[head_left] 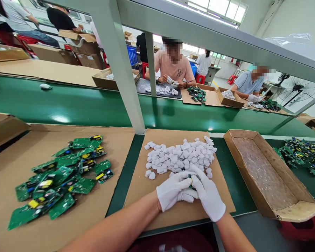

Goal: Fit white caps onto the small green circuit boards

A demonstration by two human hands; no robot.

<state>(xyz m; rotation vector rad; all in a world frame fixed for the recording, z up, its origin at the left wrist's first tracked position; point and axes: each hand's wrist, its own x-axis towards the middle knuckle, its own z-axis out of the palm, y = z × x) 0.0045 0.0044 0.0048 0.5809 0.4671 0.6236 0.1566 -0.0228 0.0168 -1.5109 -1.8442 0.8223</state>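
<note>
White gloves cover both hands, which meet above a cardboard sheet (147, 196). Between their fingertips is a small green circuit board (191, 187), mostly hidden by the gloves. My left hand (175, 189) closes on its left side, and my right hand (208, 193) closes on it from the right. Just beyond the fingers lies a wide heap of small white pieces (180, 155). To the left, many green circuit boards (61, 168) with yellow and black parts are piled on another cardboard sheet (99, 206).
An open cardboard box (265, 175) with a clear plastic lining stands at the right, beside another pile of circuit boards (304, 154). A grey metal post (126, 66) rises behind the sheets. Across the green belt (99, 105), people sit at work.
</note>
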